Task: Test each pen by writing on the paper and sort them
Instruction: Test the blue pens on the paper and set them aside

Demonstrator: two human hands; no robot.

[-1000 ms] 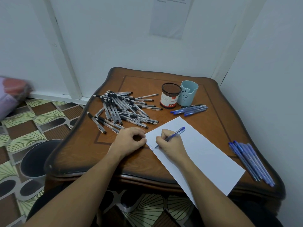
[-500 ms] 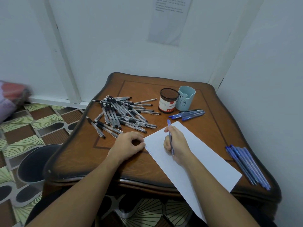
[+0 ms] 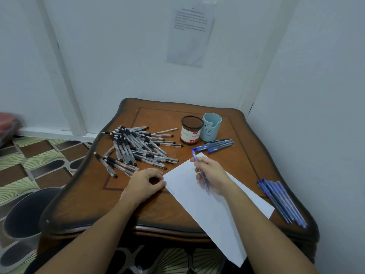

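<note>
Right hand [image 3: 212,176] grips a blue pen [image 3: 199,171], fingers wrapped round its barrel; the pen runs roughly away from the person, one end sticking out past the fingers toward the far side of the table, the other end blurred under the palm. Cannot tell if the tip touches the sheet. The hand sits over the white paper [image 3: 213,210], which lies diagonally on the wooden table [image 3: 122,204] with its near corner hanging off the front edge. Left hand [image 3: 145,183] is loosely curled, knuckles down on the wood, fingertips touching the sheet's left edge, holding nothing visible. Heap of black-grip clear pens [image 3: 138,149] spread on the left half of the table, just beyond the left hand. Small group of blue pens [image 3: 214,145] lies beyond the paper's far corner, just in front of two cups: a mesh pen holder [image 3: 190,133] with a white and red label and a light blue cup [image 3: 211,127], side by side and touching. Second row of blue pens [image 3: 281,201] lies along the table's right edge, apart from the paper. Dark round bin [image 3: 25,212] on the patterned floor at left.
</note>
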